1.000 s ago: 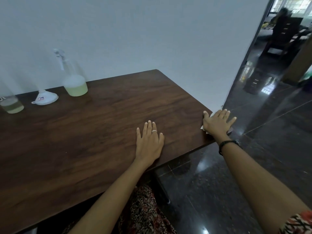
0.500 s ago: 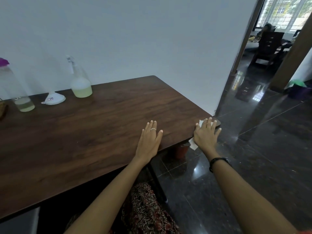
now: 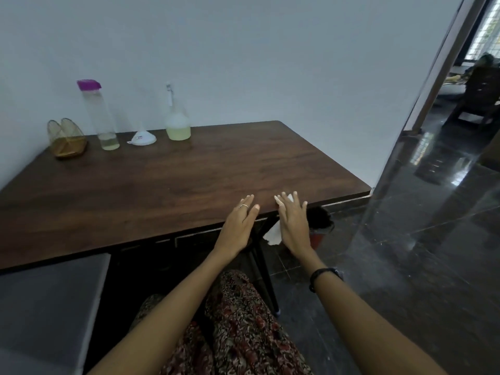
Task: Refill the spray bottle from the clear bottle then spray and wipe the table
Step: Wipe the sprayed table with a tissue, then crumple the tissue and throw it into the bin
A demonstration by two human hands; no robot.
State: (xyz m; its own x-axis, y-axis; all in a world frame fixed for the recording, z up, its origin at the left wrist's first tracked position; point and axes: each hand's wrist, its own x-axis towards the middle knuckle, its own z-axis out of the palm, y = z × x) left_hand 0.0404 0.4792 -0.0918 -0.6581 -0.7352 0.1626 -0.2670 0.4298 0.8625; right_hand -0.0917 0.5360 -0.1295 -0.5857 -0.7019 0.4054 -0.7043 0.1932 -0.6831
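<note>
We are counting two hands at one table's (image 3: 162, 185) near edge, left hand (image 3: 239, 226) lying flat and released, right hand (image 3: 293, 223) pressing one white cloth (image 3: 273, 234) with straight fingers, one spray bottle (image 3: 177, 120), one clear bottle (image 3: 101, 117) and one funnel (image 3: 142, 138) standing along the wall.

Table (image 3: 162, 185): dark brown, wood grain pattern. Clear bottle (image 3: 101, 117): purple cap, pale yellow liquid seen at the base. Spray bottle (image 3: 177, 123): translucent white, pale green-yellow liquid. Funnel (image 3: 142, 138): white. Wire basket (image 3: 66, 139): golden. Cloth (image 3: 273, 234): white. Wristband (image 3: 322, 277): black. Garment (image 3: 243, 328): red and dark floral print. Wall (image 3: 243, 50): pale grey-white.
</note>
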